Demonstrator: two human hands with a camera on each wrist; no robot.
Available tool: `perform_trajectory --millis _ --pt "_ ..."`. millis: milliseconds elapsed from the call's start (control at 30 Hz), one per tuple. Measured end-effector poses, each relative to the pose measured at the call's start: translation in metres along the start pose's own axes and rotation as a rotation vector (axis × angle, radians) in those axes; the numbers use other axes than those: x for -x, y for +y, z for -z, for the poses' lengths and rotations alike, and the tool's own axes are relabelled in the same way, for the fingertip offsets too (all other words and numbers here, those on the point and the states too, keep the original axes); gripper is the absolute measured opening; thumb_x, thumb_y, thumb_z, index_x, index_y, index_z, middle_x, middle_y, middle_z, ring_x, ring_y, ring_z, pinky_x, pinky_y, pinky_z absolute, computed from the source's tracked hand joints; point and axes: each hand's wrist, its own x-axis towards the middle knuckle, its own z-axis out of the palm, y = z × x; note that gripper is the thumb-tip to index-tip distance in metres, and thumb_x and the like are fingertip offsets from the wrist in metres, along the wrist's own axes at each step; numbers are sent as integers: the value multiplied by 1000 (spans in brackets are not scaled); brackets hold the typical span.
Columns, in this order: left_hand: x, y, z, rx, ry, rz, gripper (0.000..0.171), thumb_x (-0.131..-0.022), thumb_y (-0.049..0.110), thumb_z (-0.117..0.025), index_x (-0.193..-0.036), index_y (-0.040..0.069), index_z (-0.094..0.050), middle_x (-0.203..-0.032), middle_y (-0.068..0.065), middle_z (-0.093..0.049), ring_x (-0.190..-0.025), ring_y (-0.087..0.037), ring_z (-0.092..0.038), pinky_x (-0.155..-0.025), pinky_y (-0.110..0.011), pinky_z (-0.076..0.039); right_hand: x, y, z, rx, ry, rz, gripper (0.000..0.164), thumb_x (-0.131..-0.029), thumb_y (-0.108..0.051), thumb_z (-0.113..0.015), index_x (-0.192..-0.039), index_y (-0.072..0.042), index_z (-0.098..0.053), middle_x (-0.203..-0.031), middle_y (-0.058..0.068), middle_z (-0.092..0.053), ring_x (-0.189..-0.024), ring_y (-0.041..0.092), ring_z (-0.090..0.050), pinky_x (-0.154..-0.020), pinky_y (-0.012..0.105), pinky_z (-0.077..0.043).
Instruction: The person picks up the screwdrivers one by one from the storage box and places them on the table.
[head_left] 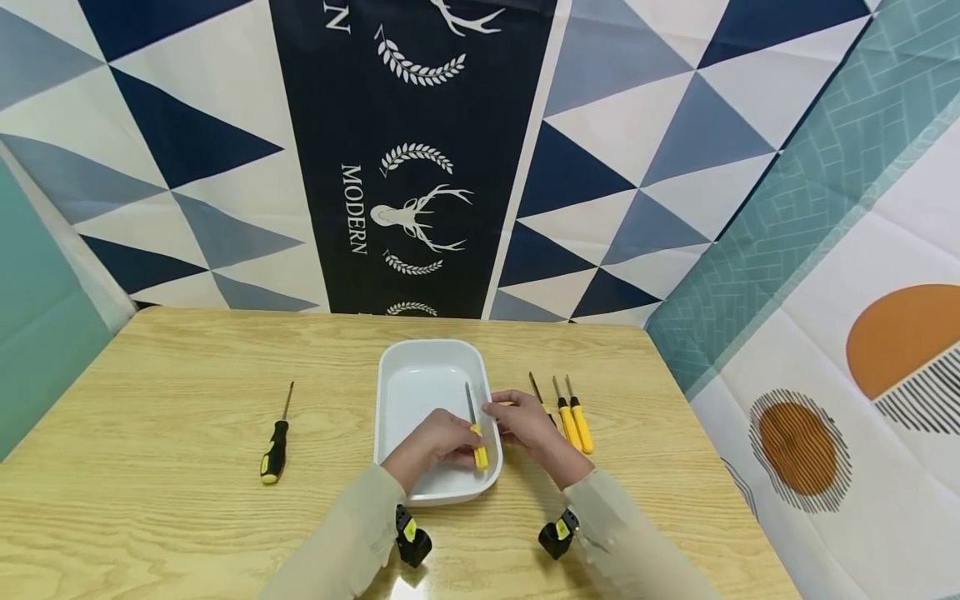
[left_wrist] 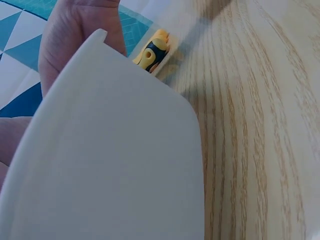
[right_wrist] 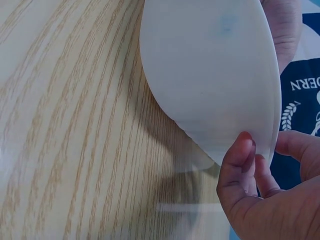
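Observation:
In the head view, my left hand (head_left: 438, 440) reaches over the white tray (head_left: 412, 354) and grips a yellow-handled tool (head_left: 481, 457) with a slim metal shaft. The shaft points away from me, over the tray's right side; its exact kind is unclear. My right hand (head_left: 531, 427) pinches the tray's right rim, with thumb and fingertips on either side of the wall in the right wrist view (right_wrist: 272, 200). In the left wrist view, the tray wall (left_wrist: 125, 150) hides much of the left hand (left_wrist: 80, 45) and the tool it holds.
Several yellow-handled tools (head_left: 579, 427) lie side by side on the wooden table (head_left: 330, 375), just right of my right hand. A black-and-yellow screwdriver (head_left: 276, 450) lies apart on the left. Patterned cloth (head_left: 615, 167) hangs behind the table.

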Motion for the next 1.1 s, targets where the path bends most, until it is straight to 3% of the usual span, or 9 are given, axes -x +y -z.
perform_trajectory --millis 433,633,1100 --pt "4 -2 13 21 25 -41 41 -75 4 -65 -112 -7 -52 -87 -15 -64 -61 -11 -61 -62 -25 -54 -1 0 1 9 5 -9 32 -83 -22 -60 -109 -4 -54 -87 9 -62 -64 14 -58 -54 25 -49" --pt "8 -2 18 86 60 -98 39 -74 2 -64 -110 -7 -53 -88 -17 -65 -67 -14 -63 -63 -27 -55 0 0 1 13 2 -6 33 -83 -23 -60 -110 -5 -54 -88 10 -62 -64 14 -58 -55 25 -48" --pt "16 1 29 178 37 -203 41 -77 9 -64 -113 -8 -53 -104 -20 -61 -78 -16 -64 -74 -28 -53 -1 1 -1 2 14 -3 31 -83 -22 -60 -108 -5 -55 -82 8 -62 -61 13 -57 -53 25 -48"
